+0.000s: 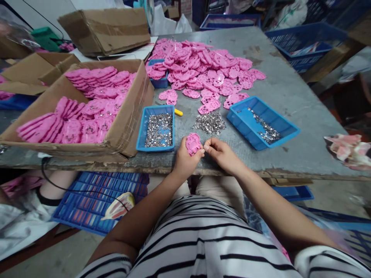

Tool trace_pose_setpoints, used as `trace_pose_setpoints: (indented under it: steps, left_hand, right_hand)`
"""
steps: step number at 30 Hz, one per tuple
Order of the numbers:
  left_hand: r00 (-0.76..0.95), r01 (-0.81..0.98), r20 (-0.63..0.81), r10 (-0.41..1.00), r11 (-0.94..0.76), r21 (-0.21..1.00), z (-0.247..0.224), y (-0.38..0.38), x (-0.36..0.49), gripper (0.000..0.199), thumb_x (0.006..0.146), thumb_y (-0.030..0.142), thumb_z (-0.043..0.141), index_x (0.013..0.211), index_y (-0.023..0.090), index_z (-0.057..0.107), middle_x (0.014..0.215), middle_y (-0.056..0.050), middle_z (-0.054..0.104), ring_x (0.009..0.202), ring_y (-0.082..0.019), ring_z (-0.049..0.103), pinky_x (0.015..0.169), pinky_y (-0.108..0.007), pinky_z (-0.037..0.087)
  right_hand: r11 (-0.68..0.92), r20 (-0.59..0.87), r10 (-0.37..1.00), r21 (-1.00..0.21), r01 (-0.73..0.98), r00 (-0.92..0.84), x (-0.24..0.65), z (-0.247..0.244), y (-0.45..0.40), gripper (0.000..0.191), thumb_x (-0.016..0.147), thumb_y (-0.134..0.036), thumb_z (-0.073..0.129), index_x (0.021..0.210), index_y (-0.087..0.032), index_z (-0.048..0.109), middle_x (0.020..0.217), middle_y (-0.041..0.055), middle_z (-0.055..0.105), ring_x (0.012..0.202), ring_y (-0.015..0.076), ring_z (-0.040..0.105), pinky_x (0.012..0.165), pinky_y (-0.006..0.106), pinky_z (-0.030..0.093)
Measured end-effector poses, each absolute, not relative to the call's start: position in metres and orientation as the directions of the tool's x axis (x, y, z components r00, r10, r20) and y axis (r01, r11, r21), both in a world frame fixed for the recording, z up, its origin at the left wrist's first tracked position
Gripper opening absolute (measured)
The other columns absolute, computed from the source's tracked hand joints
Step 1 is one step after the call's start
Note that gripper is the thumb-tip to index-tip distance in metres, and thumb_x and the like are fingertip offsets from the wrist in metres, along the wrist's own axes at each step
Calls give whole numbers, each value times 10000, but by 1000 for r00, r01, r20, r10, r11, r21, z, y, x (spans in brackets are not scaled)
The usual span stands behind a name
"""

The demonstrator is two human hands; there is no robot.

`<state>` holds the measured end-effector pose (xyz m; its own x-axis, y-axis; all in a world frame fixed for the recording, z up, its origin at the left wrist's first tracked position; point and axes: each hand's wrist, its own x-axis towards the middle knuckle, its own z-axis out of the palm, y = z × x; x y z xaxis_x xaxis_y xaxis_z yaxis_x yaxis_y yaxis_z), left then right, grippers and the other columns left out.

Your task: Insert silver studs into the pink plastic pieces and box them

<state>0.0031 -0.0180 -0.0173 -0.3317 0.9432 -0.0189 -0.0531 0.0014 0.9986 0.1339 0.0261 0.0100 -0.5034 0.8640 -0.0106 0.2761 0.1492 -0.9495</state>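
Note:
My left hand [185,159] grips a pink plastic piece [193,143] with a raised outline, above the table's front edge. Thumb and fingers pinched, my right hand [220,151] meets the piece's right side; whatever sits between those fingertips is too small to make out. Just beyond my hands lies a heap of small shiny metal parts [209,122]. To the left stands a blue tray [139,133] with more metal parts, and to the right a second, tilted blue tray [246,129] holds some too. A large pile of pink pieces [199,73] covers the table farther back.
An open cardboard box [139,96] filled with stacked pink pieces stands at the left. A yellow-handled tool [178,112] lies beside the left tray. Blue crates [307,42] are at the back right. Part of another person [55,189] shows at lower left.

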Motion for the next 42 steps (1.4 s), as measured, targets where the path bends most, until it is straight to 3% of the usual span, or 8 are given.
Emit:
trace_pose_setpoints:
  steps: [3, 6, 9, 12, 22, 32, 42]
  left_hand:
    - [-254, -197, -84, 964, 33, 980, -7, -17, 3, 439, 595, 178, 687, 975, 211, 470, 780, 16, 625, 598, -128, 598, 515, -234, 454]
    - [-51, -438, -179, 982, 139, 888, 9, -18, -1, 412, 593, 199, 585, 976, 202, 436, 751, 6, 620, 574, -159, 624, 449, -234, 428]
    - [102, -551, -222, 970, 241, 799, 20, -19, -6, 421, 589, 222, 533, 998, 192, 437, 761, -18, 629, 609, -201, 665, 423, -233, 420]
    - [170, -568, -221, 960, 279, 774, 23, -20, -9, 467, 602, 248, 527, 1057, 194, 437, 765, -26, 636, 617, -219, 680, 387, -224, 407]
    - [228, -536, -192, 955, 288, 794, 22, -22, -8, 527, 640, 277, 539, 1148, 189, 431, 764, -19, 636, 503, -187, 650, 326, -212, 389]
    - [277, -485, -209, 938, 324, 812, 23, -23, -5, 420, 653, 320, 553, 1031, 203, 412, 729, -4, 636, 459, -162, 630, 318, -206, 392]
    - [301, -478, -221, 928, 348, 806, 26, -22, -4, 543, 653, 317, 551, 1155, 198, 383, 770, -31, 668, 505, -187, 656, 307, -199, 373]
  right_hand:
    - [307, 123, 865, -897, 319, -487, 136, 12, 27, 199, 854, -314, 477, 677, -223, 470, 751, 26, 527, 798, 180, 506, 793, 347, 436]
    - [414, 217, 843, -847, 334, -492, 138, 20, 27, 175, 874, -279, 467, 707, -228, 473, 940, 79, 548, 1020, 223, 509, 913, 402, 425]
    - [478, 218, 802, -792, 379, -556, 141, 29, 27, 171, 894, -281, 462, 739, -223, 502, 1160, 110, 522, 1199, 257, 443, 1025, 474, 360]
    - [533, 198, 757, -738, 414, -622, 144, 35, 29, 174, 908, -301, 462, 768, -221, 528, 1282, 108, 494, 1259, 270, 405, 1068, 517, 317]
    - [625, 166, 668, -655, 425, -726, 150, 40, 32, 236, 930, -324, 448, 827, -187, 610, 1317, 133, 512, 1248, 280, 417, 1061, 504, 334]
    - [679, 139, 612, -598, 427, -778, 153, 47, 35, 221, 916, -298, 450, 798, -194, 606, 1315, 123, 510, 1210, 291, 425, 1050, 521, 356]
    - [707, 115, 567, -577, 409, -816, 153, 51, 38, 256, 917, -309, 457, 745, -189, 603, 1251, 128, 540, 1116, 288, 453, 991, 510, 391]
